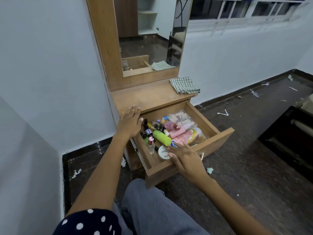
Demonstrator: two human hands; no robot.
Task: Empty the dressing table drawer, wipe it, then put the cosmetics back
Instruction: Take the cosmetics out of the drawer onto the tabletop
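The low brown wooden dressing table has its wooden drawer pulled out, full of cosmetics. A folded green checked cloth lies on top, far right. The left hand rests flat, fingers together, on the table edge. The right hand, fingers spread, reaches into the drawer touching a small blue-capped tube, beside a lime green plastic bottle.

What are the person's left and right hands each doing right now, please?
Left hand: open, fingers straight, resting on the wooden dressing table top.
Right hand: open, reaching into the open wooden drawer, holding nothing.
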